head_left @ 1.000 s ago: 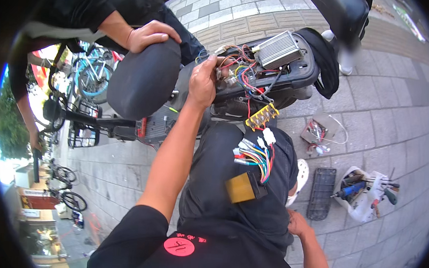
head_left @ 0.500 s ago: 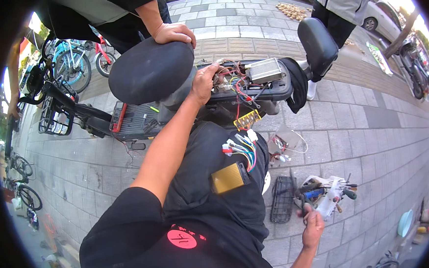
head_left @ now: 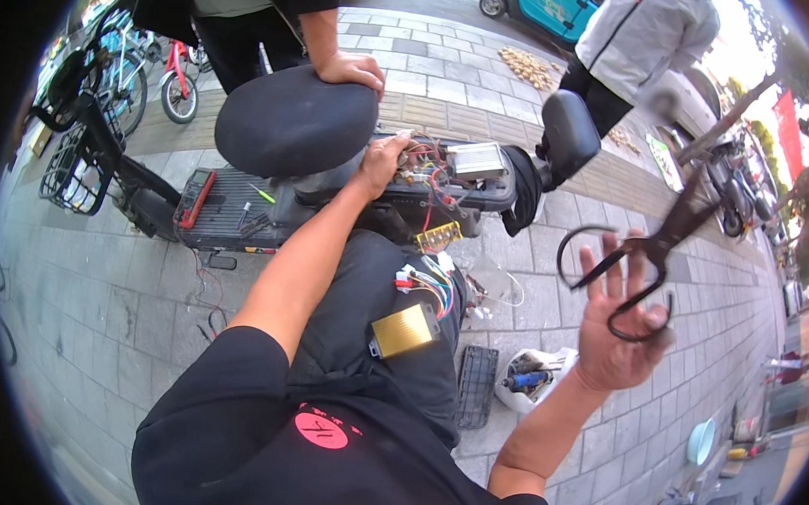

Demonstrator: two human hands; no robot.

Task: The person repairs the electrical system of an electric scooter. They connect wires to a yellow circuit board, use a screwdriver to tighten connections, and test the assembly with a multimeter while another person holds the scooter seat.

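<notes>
Raised on the right, my right hand point(head_left: 617, 344) holds a pair of black scissors point(head_left: 653, 254), its fingers at the handle loops and the blades pointing up and away. My left hand point(head_left: 384, 168) rests at the near left end of the opened compartment point(head_left: 496, 201) of an electric scooter, fingers closed; what they grip is hidden. Tangled coloured wires point(head_left: 435, 176) lie beside that hand, with a silver finned box point(head_left: 478, 161) to their right. A yellow terminal strip point(head_left: 440, 237) hangs at the compartment's near side. Across my lap lies a gold finned box point(head_left: 404, 332) with a coloured wire bundle point(head_left: 435, 287).
Another person's hand point(head_left: 353, 70) presses on the raised black seat point(head_left: 297, 121). A red multimeter point(head_left: 195, 198) and a green screwdriver point(head_left: 262, 194) lie on the footboard. Beside my leg are a black plastic grille point(head_left: 478, 387) and a white tool container point(head_left: 546, 368). A second person stands beyond the backrest point(head_left: 569, 133).
My right hand has come up from the tools on the ground with the scissors. My left hand stays at the compartment. The view has shifted, and a blue vehicle shows at the top.
</notes>
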